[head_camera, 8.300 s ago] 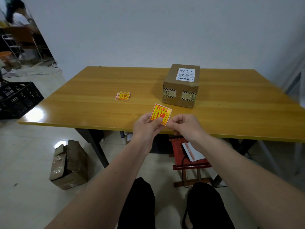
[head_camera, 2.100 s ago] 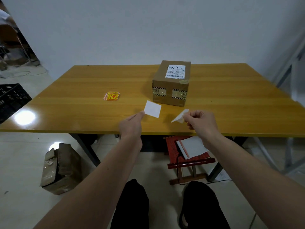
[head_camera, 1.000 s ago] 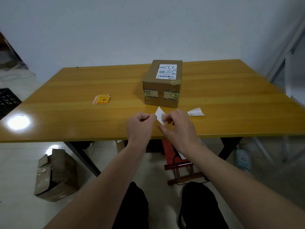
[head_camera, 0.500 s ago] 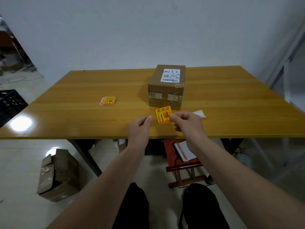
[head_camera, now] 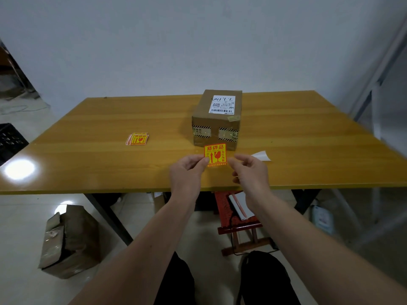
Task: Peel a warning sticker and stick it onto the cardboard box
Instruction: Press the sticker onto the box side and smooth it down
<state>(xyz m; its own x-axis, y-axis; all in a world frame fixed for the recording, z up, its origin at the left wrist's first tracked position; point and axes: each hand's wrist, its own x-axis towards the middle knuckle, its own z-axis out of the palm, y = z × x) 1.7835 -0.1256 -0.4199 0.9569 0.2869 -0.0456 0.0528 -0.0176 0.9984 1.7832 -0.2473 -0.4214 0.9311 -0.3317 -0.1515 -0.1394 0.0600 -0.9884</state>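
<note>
A yellow and red warning sticker [head_camera: 215, 155] hangs upright just above the table, right in front of the cardboard box [head_camera: 217, 119]. My left hand [head_camera: 187, 172] pinches its lower left corner. The fingertips of my right hand [head_camera: 248, 172] meet its right edge. The brown box has a white shipping label on top and striped tape on its near side. The peeled white backing paper [head_camera: 261, 155] lies on the table right of my right hand.
A small stack of the same stickers [head_camera: 137, 139] lies on the wooden table [head_camera: 88, 168] to the left. Under and beside the table are a torn cardboard box [head_camera: 70, 241], a red stool [head_camera: 233, 219] and a black crate [head_camera: 10, 139].
The sticker was peeled and its backing dropped on the table. In the last half second my left hand closed on the sticker's left corner, and the sticker rose slightly toward the box.
</note>
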